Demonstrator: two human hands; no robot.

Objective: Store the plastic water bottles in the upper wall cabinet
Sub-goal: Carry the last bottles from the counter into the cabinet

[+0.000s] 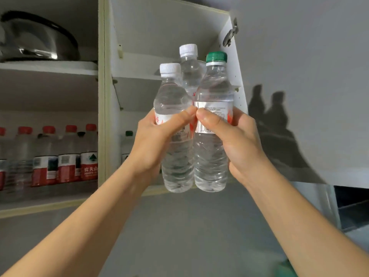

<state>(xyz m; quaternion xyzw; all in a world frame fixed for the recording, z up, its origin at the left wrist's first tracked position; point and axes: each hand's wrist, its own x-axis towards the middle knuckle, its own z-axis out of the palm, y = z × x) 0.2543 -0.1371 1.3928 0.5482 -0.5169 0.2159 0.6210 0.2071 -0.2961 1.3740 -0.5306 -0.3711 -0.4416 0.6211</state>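
Note:
Three clear plastic water bottles are held upright together in front of the open upper wall cabinet (165,33). My left hand (153,140) grips the white-capped bottle (171,96) on the left. My right hand (237,140) grips the green-capped bottle (214,88) on the right. A second white-capped bottle (189,70) is wedged behind and between them; which hand bears it is hidden. My thumbs meet at the labels.
The cabinet's left compartment holds a row of several red-capped, red-labelled bottles (65,156) on its lower shelf and a metal pot (38,39) above. A green-capped bottle (126,144) stands inside the right compartment. The open door (299,76) hangs at the right.

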